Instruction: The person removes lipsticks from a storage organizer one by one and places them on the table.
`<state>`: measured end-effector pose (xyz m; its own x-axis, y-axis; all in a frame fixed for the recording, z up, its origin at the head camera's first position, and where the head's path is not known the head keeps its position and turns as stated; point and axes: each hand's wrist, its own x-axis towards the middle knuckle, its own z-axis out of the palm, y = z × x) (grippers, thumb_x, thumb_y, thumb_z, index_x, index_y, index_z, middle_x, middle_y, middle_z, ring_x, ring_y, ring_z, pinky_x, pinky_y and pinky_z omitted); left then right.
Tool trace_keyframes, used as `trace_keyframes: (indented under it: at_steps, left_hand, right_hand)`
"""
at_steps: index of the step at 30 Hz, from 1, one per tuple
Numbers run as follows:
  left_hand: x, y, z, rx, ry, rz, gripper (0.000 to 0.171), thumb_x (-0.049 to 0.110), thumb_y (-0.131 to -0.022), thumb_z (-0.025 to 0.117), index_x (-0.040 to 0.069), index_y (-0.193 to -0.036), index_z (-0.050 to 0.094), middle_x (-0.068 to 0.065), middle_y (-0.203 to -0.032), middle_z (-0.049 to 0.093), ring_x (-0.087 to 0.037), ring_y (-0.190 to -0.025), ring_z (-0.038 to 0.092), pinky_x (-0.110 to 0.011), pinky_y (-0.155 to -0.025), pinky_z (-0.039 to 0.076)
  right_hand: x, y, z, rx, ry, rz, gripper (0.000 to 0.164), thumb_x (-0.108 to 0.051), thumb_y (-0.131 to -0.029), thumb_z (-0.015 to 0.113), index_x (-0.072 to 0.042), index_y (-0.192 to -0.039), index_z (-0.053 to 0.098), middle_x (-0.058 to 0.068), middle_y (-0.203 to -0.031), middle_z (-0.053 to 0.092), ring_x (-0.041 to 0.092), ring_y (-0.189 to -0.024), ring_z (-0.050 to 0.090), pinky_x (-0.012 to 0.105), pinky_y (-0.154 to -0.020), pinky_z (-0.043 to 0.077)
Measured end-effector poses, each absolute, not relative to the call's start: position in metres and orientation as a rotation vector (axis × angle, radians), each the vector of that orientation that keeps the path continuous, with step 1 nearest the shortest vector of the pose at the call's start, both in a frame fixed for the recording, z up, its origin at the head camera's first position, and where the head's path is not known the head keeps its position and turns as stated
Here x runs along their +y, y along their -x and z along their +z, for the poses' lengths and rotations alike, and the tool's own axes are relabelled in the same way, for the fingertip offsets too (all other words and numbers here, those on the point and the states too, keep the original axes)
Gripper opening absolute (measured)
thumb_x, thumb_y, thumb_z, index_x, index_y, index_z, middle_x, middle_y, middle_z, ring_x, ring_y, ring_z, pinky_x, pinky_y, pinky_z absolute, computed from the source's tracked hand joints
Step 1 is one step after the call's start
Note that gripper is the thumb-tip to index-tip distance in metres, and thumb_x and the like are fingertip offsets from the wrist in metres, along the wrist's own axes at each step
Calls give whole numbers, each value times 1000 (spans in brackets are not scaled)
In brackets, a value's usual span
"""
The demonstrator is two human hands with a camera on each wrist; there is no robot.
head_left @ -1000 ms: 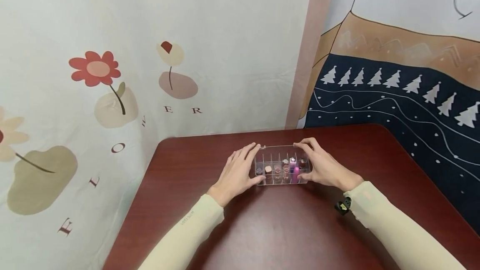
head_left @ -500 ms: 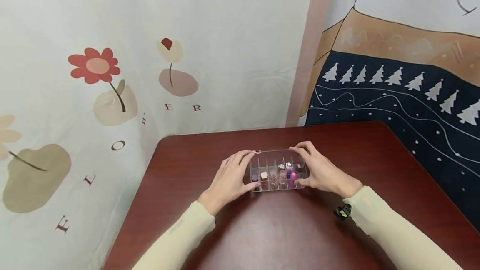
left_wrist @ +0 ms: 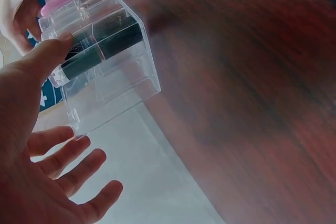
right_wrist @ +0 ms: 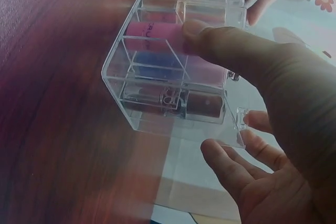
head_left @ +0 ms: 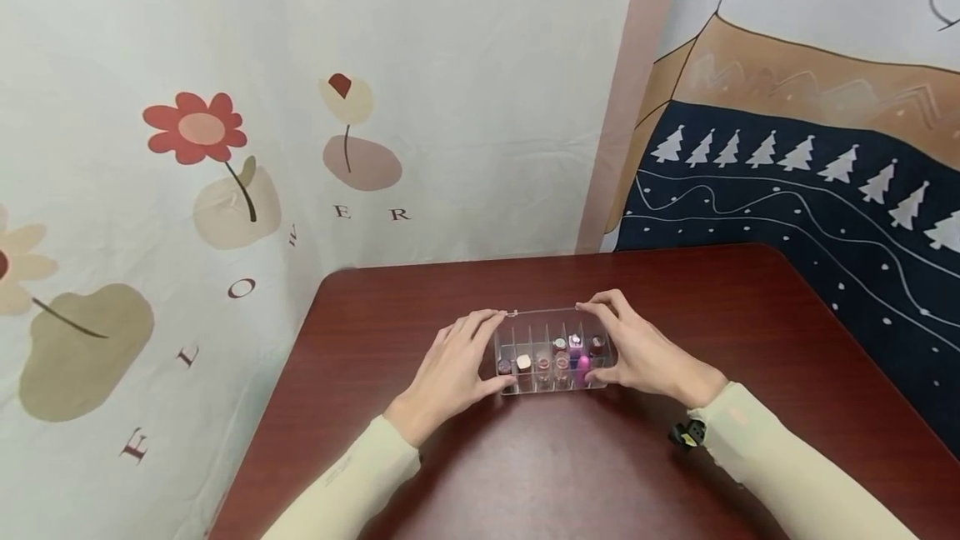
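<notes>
Between my two hands is a clear plastic lipstick organizer, divided into small compartments. Several lipsticks and small cosmetic tubes stand in it, among them a bright pink tube near the right end and a dark lipstick at the left end. My left hand grips the left end, thumb at the front and fingertips at the back corner. On the right end, my right hand holds it the same way, its thumb over the pink tube. Some back compartments hold nothing.
The organizer is over a dark red-brown table with rounded back corners. Behind the table hangs a pale flower-print cloth; a navy cloth with white trees hangs at the right. A black wristband is on the right wrist.
Both hands have brought the organizer a little toward me and slightly left across the table. Their hold on its two ends looks the same.
</notes>
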<state>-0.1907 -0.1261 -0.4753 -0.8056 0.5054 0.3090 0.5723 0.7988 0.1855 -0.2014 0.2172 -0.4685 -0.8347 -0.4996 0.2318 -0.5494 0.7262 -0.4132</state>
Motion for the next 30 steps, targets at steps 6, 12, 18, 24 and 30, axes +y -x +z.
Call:
trace_keyframes:
  at_steps: [6,12,18,24,30]
  left_hand:
    - [-130,187,-475,-2740,839,-413,104,58,-89,100,14,-172,56,-8,-167,63,-36,-149,67,-61,-119,59]
    - [-133,186,-475,-2726,851,-415,104,58,-89,100,14,-172,56,-8,-169,62,-35,-149,67,-58,-116,61]
    - [-137,185,-473,-2663,901,-433,98,56,-89,101,13,-168,61,-8,-166,64,-33,-144,69,-55,-109,63]
    - [-143,183,-470,-2571,981,-403,75,49,-90,102,18,-153,76,-6,-155,70,-31,-136,72,-50,-103,64]
    - [-146,182,-469,-2511,1044,-317,54,47,-94,99,22,-139,83,1,-141,76,-25,-137,72,-46,-103,64]
  right_hand:
    - [215,197,-469,-2801,-870,720,111,-22,-74,114,-5,-167,55,17,-156,51,26,-113,69,40,-94,70]
    - [214,197,-469,-2797,-878,724,112,-21,-74,114,-5,-167,55,17,-156,52,23,-110,68,37,-92,69]
    - [213,197,-469,-2805,-873,742,111,-20,-74,114,-6,-167,55,17,-156,51,23,-109,68,35,-89,68]
    - [214,197,-471,-2805,-872,748,111,-20,-74,114,-7,-167,55,17,-156,51,25,-108,69,34,-88,68]
    - [214,197,-471,-2803,-872,756,111,-20,-74,114,-8,-166,55,16,-156,51,24,-109,68,33,-87,68]
